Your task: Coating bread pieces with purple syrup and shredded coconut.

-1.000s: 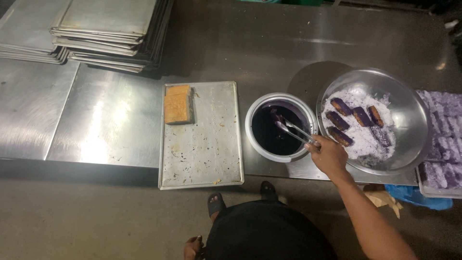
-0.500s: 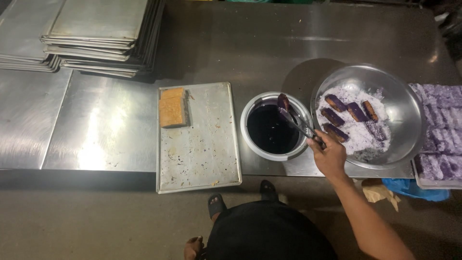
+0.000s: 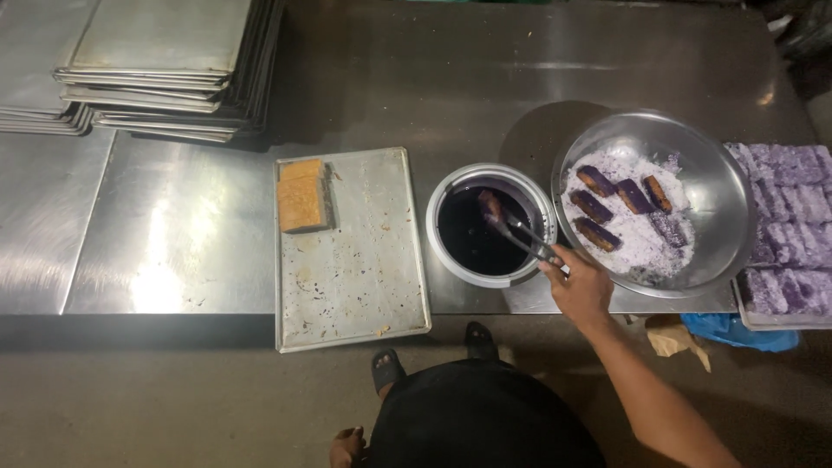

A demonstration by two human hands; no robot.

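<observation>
The right hand [image 3: 579,286] grips tongs [image 3: 520,234] closed on a purple-stained piece [image 3: 490,205], now back over the dark liquid in the pot [image 3: 451,260] rather than lifted toward the metal bowl [image 3: 728,217]. The left hand [image 3: 347,446] hangs low by the floor; I cannot tell whether it is open.

Steel table [image 3: 173,234], brushed and shiny, glare pooling left of the tray [image 3: 364,286]. That tray's dull metal, scuffed and crumb-flecked, with matt, spongy cake [image 3: 302,198] on it. Behind it, stacked metal trays [image 3: 165,69], satin sheen. Right of the tray, a pot [image 3: 451,195] of glossy dark liquid, thin metal tongs [image 3: 520,238] over it. Then a polished metal bowl [image 3: 728,208], powdery white coating inside.
</observation>
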